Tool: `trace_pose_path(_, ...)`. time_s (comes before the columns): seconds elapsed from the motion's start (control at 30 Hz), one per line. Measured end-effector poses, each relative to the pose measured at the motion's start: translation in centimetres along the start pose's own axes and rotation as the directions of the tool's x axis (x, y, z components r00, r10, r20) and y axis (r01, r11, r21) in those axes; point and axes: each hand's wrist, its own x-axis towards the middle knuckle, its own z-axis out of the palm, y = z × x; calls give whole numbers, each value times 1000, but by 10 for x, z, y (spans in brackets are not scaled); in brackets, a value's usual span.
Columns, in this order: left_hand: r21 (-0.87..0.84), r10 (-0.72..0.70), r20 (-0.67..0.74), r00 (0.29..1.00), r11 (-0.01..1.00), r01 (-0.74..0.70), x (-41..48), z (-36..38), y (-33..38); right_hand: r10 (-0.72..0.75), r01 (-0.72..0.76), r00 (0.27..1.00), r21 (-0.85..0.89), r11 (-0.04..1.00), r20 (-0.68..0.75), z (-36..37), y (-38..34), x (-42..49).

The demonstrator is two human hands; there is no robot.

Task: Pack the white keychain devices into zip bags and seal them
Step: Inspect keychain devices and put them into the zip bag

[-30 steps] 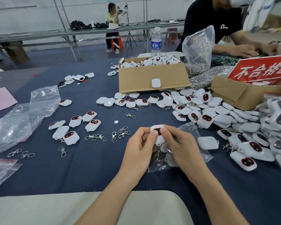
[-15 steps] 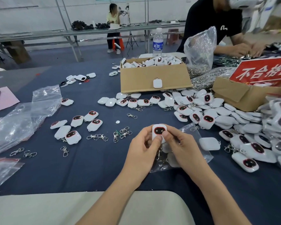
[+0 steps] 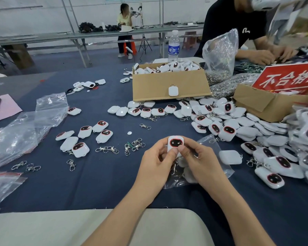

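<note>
Right, left hand (image 3: 156, 162) and right hand (image 3: 201, 162) pinch one white keychain device (image 3: 174, 144) between fingertips, dark face up, well in front of the cardboard box (image 3: 167, 82). Zip bag (image 3: 207, 142) lies on the tabletop (image 3: 96, 174) under both hands, white devices inside.

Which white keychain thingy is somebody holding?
The white keychain device at front centre, pinched between the left hand and right hand over a zip bag. None of the others is in these hands.
</note>
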Motion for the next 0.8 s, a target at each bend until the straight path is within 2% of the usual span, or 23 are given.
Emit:
trace_pose_path(0.23,-101,-43,-14,999,994,41,0,1,-1,-135,128,991,-243,961,-13,-2,-2,0)
trace_pose_path(0.37,-120,-50,-8,999,992,49,-1,1,3,-119,121,993,-168,978,24,-5,-5,-2)
trace_pose_path(0.63,-99,-56,-21,998,994,54,-2,1,6,-130,134,991,-173,976,38,-6,-1,-1)
trace_pose_path(0.73,-93,-45,-79,996,995,38,-2,0,5,-133,131,991,-120,984,-12,-5,-1,-2)
trace_pose_path(0.8,-179,-103,-140,985,981,77,1,-5,5,-144,136,987,-104,985,-72,-7,-2,-2)
